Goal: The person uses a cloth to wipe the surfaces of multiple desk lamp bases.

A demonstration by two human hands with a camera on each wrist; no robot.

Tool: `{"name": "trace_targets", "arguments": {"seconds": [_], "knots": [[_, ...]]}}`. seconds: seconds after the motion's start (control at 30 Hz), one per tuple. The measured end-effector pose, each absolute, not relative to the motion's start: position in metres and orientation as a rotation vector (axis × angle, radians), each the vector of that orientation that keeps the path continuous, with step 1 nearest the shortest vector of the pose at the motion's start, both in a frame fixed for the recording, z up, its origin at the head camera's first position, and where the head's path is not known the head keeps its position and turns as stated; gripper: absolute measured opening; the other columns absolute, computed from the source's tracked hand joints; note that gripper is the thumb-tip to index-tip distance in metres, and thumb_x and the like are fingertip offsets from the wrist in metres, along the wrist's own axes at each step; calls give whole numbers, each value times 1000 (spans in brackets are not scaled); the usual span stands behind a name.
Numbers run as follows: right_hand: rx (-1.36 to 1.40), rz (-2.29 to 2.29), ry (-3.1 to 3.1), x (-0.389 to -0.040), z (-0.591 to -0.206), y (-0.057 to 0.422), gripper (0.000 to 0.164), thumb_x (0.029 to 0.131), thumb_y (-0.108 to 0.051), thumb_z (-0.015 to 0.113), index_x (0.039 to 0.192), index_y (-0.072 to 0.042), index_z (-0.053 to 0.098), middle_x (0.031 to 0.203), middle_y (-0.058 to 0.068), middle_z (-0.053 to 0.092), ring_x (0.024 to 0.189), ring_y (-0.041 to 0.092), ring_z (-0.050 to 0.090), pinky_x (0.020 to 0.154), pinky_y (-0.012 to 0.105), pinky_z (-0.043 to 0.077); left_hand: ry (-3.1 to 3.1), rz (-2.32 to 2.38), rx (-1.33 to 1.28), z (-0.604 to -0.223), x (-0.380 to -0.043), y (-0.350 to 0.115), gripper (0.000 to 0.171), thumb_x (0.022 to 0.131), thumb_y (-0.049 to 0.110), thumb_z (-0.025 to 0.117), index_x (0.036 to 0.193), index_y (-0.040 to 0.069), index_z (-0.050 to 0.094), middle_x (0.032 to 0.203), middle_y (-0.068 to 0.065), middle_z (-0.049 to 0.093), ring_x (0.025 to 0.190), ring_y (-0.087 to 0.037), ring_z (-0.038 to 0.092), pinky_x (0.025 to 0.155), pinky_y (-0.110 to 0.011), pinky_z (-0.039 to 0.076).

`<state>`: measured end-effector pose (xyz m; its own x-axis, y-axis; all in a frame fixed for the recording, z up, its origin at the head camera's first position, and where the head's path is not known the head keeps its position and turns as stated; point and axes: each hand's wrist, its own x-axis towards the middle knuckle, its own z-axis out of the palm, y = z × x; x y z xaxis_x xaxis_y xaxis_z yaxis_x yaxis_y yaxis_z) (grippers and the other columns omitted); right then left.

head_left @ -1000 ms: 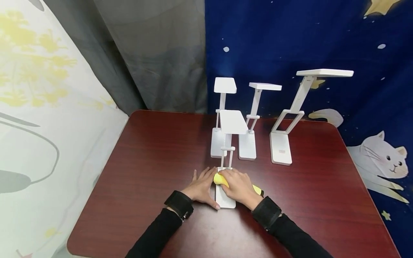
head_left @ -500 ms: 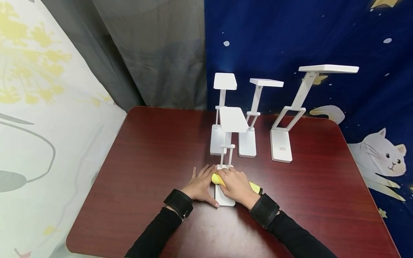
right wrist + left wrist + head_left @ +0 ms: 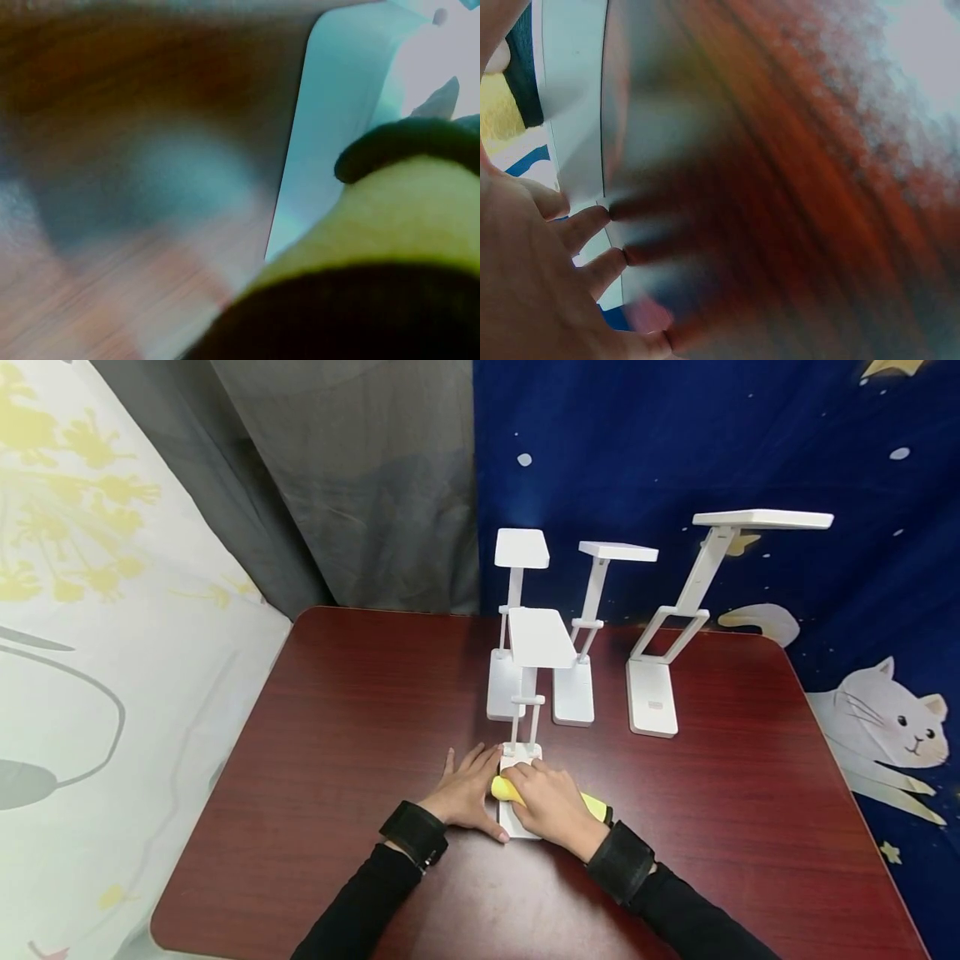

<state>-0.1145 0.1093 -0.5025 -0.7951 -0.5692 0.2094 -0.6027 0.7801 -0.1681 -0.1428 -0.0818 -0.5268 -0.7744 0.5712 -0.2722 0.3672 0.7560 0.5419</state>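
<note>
A white desk lamp (image 3: 540, 638) stands upright on the table's near middle, its flat head over a thin jointed arm. My left hand (image 3: 467, 795) rests along the left side of its base (image 3: 517, 820), fingers spread and straight, thumb by the near corner. In the left wrist view, fingertips (image 3: 592, 217) touch the white side of the base. My right hand (image 3: 553, 802) grips a yellow cloth (image 3: 507, 790) with dark edging and presses it on the base's top. Part of the cloth sticks out right of the hand. The right wrist view shows the yellow cloth (image 3: 405, 217) beside the white base.
Behind stand three more white lamps: one at the back left (image 3: 521, 548), one in the middle (image 3: 573, 692), and a taller one to the right (image 3: 652, 697). The reddish-brown table (image 3: 360, 710) meets grey and blue curtains (image 3: 600, 435) at its back edge.
My right hand has slid with the yellow cloth along the lamp base toward its near end. The left hand stays at the base's left side. The head view has shifted slightly.
</note>
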Motion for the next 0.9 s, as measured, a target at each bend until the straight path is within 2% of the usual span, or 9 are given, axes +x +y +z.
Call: {"name": "trace_targets", "arguments": {"seconds": [0.47,0.9], "knots": [[1017,368,-2780,-92,-505,114,36,73,-15,85,107,-11,72,97,1,75,76,17,63,53,33,54,2543,646,724,-529,-142,-83,140,59,55,98,165,2,23,169,-19,33,160,-40,24,122,-77,10],[1062,395,-2730,-73,-505,118,37,70,-16,87,104,-12,71,93,-2,72,75,16,63,54,30,54,2564,633,741,-529,-144,-83,136,60,47,101,164,1,27,169,-19,34,159,-40,25,123,-77,12]]}}
